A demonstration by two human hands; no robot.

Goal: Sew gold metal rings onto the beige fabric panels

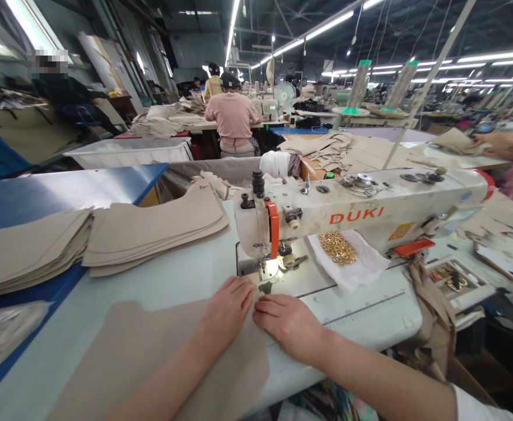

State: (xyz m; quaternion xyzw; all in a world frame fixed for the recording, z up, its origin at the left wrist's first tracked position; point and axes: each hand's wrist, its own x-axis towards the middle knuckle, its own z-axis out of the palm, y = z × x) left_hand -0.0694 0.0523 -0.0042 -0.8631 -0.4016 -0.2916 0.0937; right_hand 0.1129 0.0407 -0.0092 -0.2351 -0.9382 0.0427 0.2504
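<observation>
Beige panel (134, 339) under two hands at the needle

Left hand (230, 304) lies on the panel's upper right part, fingers together and bent; right hand (289, 324) is half curled at its right edge, fingertips just beside the left's. Whether either pinches the sheet cannot be told. The panel spreads leftward and toward the wearer, its long axis seeming to slant from lower left up to the sewing machine (309, 202); the left hand is nearer its bulk. It looks smooth, matte and pliable, with rounded corners, on a pale, hard tabletop (212, 257). Beyond sit gold-coloured metal bits (338, 248) on crumpled white wrapping (368, 266) and, leftward, a stack of curved beige pieces (155, 228).
</observation>
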